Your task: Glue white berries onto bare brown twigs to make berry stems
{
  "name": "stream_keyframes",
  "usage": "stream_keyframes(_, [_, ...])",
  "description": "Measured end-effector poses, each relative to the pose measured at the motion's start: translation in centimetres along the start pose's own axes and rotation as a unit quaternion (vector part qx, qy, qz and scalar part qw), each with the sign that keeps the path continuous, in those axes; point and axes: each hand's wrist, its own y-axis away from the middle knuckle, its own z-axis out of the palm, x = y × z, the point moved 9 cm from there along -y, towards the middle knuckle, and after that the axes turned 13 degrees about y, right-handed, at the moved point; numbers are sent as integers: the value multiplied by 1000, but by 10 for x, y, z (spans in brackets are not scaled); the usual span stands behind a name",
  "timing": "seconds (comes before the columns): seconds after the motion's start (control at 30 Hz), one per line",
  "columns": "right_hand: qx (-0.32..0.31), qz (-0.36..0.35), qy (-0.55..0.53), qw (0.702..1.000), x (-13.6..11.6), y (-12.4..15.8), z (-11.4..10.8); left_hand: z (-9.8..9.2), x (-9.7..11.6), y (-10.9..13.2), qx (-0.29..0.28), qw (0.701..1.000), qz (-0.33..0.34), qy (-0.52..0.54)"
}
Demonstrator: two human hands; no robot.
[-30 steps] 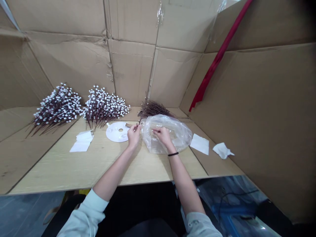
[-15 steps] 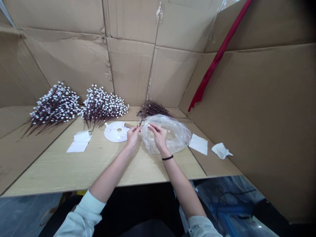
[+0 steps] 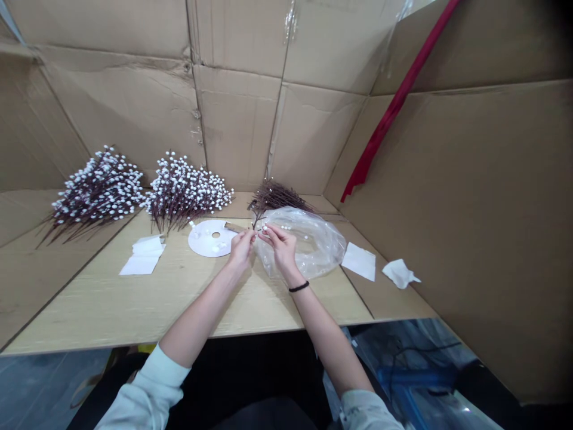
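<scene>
Pinched in my left hand (image 3: 242,247) is a thin brown twig (image 3: 256,218), its branched end pointing up and away from me. My right hand (image 3: 282,248) has thumb and forefinger closed on a small white berry (image 3: 265,227), right beside the twig. Whether berry and twig touch is too small to tell. Beneath my right hand lies a clear plastic bag (image 3: 329,248) with several loose white berries in it. A white disc (image 3: 202,243) with a centre hole rests left of my left hand, some glossy white blobs on it.
Two bundles of white-berried twigs (image 3: 101,194) (image 3: 185,191) lie at the back left. Bare brown twigs (image 3: 284,196) are piled behind the bag. Paper sheets (image 3: 142,257) (image 3: 359,261) and a crumpled tissue (image 3: 400,273) lie around. Cardboard walls (image 3: 242,125) enclose the table; a red strip (image 3: 394,107) hangs at right.
My right hand has moved left and in towards my left hand, bringing the berry close to the twig. The left hand stays nearly in place.
</scene>
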Motion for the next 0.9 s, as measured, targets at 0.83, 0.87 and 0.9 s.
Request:
stream_keyframes(0.83, [52, 20, -18, 998, 16, 5, -2, 14, 3, 3, -69, 996, 45, 36])
stream_keyframes(0.87, [53, 19, -20, 998, 16, 5, -2, 14, 3, 4, -70, 996, 44, 39])
stream_keyframes(0.9, [55, 18, -23, 998, 16, 5, -3, 15, 3, 4, -71, 996, 43, 43])
